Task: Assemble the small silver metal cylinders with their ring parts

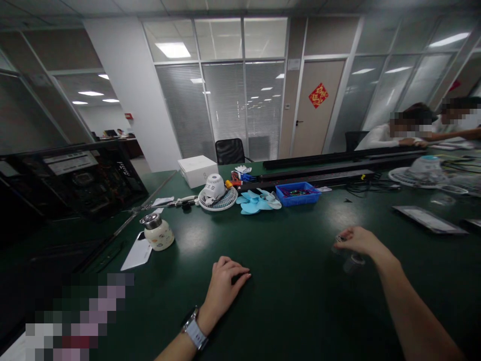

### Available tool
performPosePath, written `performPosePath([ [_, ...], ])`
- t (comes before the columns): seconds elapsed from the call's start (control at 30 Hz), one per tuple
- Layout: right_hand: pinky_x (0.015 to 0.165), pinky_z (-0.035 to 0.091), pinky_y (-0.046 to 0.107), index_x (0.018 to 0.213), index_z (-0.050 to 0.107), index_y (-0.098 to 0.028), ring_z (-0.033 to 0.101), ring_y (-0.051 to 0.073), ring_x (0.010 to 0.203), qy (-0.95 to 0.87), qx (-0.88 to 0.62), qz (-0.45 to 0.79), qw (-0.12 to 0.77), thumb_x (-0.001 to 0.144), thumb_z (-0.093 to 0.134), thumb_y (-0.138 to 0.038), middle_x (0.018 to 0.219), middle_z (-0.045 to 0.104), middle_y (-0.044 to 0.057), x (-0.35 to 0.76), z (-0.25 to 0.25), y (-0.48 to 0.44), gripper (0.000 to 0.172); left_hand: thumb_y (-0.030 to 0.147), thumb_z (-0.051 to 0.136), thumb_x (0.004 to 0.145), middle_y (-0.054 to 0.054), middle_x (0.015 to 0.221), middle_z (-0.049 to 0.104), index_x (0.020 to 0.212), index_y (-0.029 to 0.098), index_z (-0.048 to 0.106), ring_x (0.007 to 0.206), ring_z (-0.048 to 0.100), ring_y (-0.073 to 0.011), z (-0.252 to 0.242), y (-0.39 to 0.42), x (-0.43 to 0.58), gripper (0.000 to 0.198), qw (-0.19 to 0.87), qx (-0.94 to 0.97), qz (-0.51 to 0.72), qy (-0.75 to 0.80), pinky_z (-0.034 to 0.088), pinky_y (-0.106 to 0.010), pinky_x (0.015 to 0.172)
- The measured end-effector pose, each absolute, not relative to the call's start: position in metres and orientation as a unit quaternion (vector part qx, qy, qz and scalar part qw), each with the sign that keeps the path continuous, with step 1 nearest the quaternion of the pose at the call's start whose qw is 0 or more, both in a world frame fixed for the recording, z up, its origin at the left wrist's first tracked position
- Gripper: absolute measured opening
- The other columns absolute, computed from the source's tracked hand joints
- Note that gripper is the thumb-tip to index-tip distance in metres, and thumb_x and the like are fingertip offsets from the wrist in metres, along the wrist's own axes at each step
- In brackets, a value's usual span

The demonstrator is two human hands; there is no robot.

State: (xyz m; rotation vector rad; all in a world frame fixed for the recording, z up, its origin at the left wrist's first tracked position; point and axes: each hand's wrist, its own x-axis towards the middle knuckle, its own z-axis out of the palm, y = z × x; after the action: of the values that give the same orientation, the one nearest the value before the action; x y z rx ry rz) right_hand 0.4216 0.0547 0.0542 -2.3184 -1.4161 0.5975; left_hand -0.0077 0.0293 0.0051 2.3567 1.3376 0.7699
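My right hand is held over the right part of the dark green table. Thumb and fingers pinch a small greyish, shiny piece, too blurred to name. Just below that hand stands a small see-through, cup-like container with a grey rim; its contents cannot be made out. My left hand, with a watch on the wrist, rests on the table in the middle. Its fingers are curled and thumb and forefinger meet at the tips; anything between them is too small to see.
A patterned jar and white phone-like slab lie left. Behind are a fan housing, light-blue fan blades, a blue bin and long black bars. A flat panel lies right. Two people sit far right.
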Motion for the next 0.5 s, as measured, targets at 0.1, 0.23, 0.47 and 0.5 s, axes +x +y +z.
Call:
performPosePath([
  [0.1, 0.076, 0.053, 0.039, 0.095, 0.065, -0.016, 0.066, 0.033, 0.095, -0.51, -0.824, 0.147, 0.197, 0.057, 0.078, -0.035, 0.102, 0.07, 0.014, 0.406, 0.07, 0.048, 0.044, 0.037, 0.058, 0.088, -0.001, 0.097, 0.072, 0.101, 0.031, 0.071, 0.098, 0.052, -0.0242, 0.005, 0.028, -0.009, 0.019, 0.151, 0.823, 0.303, 0.456, 0.038, -0.039, 0.082],
  [0.23, 0.085, 0.049, 0.041, 0.103, 0.065, -0.021, 0.062, 0.027, 0.101, -0.652, -0.677, 0.068, 0.333, 0.079, 0.061, -0.046, 0.106, 0.068, 0.011, 0.332, 0.091, 0.022, 0.034, 0.028, 0.06, 0.088, -0.001, 0.098, 0.072, 0.1, 0.028, 0.07, 0.101, 0.054, -0.0224, 0.009, 0.018, -0.006, 0.016, 0.147, 0.825, 0.369, 0.402, 0.037, -0.038, 0.088],
  [0.47, 0.078, 0.048, 0.026, 0.104, 0.071, -0.027, 0.065, 0.015, 0.086, -0.806, -0.396, 0.329, 0.294, 0.085, 0.063, -0.036, 0.092, 0.072, 0.001, 0.216, 0.056, -0.011, 0.022, 0.025, 0.065, 0.083, -0.002, 0.081, 0.071, 0.077, 0.02, 0.07, 0.081, 0.062, -0.017, 0.014, 0.005, 0.006, 0.01, 0.377, 0.738, 0.389, 0.403, 0.044, -0.028, 0.077],
  [0.5, 0.078, 0.048, 0.025, 0.103, 0.072, -0.027, 0.065, 0.014, 0.085, -0.803, -0.392, 0.331, 0.302, 0.085, 0.063, -0.035, 0.092, 0.072, 0.001, 0.214, 0.051, -0.011, 0.021, 0.025, 0.065, 0.082, -0.002, 0.08, 0.071, 0.076, 0.019, 0.07, 0.079, 0.062, -0.0165, 0.014, 0.005, 0.006, 0.01, 0.418, 0.722, 0.38, 0.399, 0.044, -0.027, 0.075],
])
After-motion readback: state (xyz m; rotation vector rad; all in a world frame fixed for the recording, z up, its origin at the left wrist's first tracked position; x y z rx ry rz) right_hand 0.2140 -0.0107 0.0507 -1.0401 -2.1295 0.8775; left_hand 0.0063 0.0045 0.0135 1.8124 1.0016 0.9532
